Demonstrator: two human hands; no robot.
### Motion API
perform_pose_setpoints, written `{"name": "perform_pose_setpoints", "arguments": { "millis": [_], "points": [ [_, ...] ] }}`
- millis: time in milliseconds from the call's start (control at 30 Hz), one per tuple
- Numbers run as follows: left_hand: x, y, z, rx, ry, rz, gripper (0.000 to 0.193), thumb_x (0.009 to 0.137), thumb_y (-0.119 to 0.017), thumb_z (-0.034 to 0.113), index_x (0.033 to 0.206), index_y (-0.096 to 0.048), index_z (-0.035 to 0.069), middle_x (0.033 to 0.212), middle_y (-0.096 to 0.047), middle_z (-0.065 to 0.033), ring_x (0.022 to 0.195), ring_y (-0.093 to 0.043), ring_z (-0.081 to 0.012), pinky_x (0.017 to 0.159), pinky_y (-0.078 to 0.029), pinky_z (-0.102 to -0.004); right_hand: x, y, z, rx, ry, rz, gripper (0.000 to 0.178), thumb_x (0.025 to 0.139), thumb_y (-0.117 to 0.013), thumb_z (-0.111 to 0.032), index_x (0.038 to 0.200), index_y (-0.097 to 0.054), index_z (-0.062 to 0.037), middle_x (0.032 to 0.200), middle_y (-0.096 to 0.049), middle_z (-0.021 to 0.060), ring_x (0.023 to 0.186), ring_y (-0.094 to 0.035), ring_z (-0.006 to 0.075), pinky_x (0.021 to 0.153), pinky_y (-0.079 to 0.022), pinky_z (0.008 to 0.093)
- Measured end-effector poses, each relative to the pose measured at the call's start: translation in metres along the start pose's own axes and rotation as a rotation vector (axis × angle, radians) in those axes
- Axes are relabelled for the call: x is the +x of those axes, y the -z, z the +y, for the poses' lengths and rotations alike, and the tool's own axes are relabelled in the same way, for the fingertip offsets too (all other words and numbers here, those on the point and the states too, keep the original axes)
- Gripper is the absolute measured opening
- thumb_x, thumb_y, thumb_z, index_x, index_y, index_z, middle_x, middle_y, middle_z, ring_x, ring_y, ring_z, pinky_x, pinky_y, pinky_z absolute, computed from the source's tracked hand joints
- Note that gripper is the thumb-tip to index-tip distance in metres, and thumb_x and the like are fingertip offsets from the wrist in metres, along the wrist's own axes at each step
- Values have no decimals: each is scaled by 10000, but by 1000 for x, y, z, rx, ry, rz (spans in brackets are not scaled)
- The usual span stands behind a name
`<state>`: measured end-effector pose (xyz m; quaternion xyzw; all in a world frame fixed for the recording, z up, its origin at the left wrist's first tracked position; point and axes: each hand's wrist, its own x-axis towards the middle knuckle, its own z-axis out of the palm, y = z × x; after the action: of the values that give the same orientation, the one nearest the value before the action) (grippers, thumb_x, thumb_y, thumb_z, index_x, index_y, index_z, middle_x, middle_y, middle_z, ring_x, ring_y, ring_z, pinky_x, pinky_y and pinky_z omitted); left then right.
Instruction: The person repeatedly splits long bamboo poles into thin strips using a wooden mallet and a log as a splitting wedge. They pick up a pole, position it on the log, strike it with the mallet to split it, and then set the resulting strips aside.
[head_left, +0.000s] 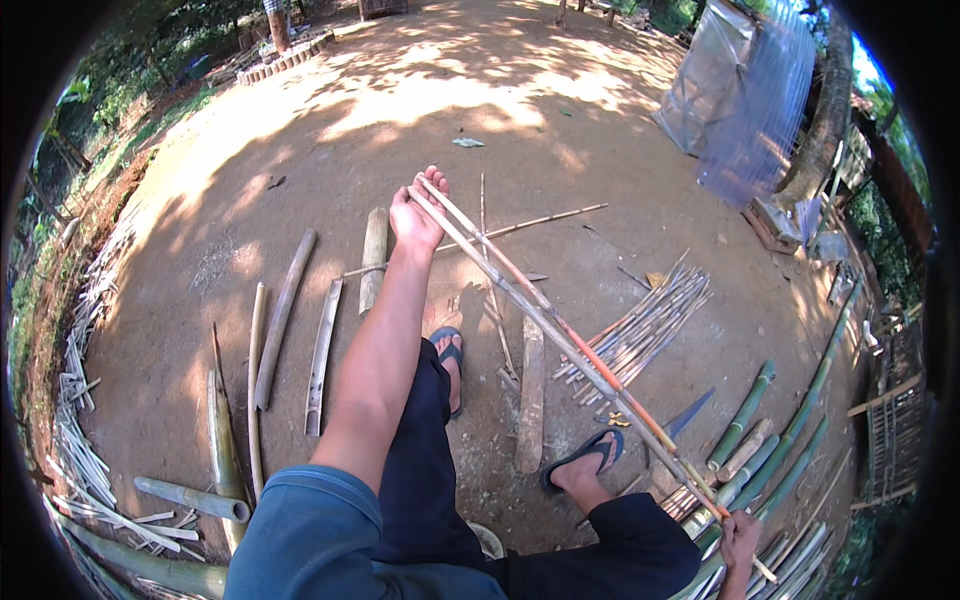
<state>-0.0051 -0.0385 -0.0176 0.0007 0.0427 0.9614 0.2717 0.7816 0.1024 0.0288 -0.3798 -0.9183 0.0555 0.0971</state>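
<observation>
My left hand (417, 213) reaches far forward, arm stretched out, and grips the far end of two or three long thin bamboo strips (560, 335). The strips run diagonally back to my right hand (740, 540), which holds their near end at the lower right. The strips hang in the air above my legs and my two feet in dark sandals (585, 455). One strip looks pale, another orange-brown.
Split bamboo pieces (283, 315) lie on the dirt to the left. A bundle of thin slats (640, 330) lies on the right, green bamboo poles (790, 430) beyond it. A wooden block (531, 395) sits between my feet. Plastic sheeting (740, 85) hangs at the far right.
</observation>
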Motion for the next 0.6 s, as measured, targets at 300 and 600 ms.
{"name": "perform_pose_setpoints", "arguments": {
  "millis": [300, 600],
  "points": [
    [-1, 12, 9, 148, 25, 61, 334, 950, -288, 237, 1024, -549, 44, 801, -526, -59, 661, -470, -169, 570, -438, -305, 11, -1, -12, -4, -110, -133, 605, 971, -486, -495, 647, -459, 14, 601, -462, 229, 557, -459, 449, 528, -352, 480],
    [-1, 11, 12, 212, -19, 202, 352, 919, -315, 246, 1027, -578, 40, 831, -548, -63, 699, -515, -189, 593, -484, -319, 25, -15, -25, 91, -119, -180, 581, 1002, -433, -479, 681, -489, 2, 590, -442, 239, 573, -468, 451, 535, -345, 478]
  ]
}}
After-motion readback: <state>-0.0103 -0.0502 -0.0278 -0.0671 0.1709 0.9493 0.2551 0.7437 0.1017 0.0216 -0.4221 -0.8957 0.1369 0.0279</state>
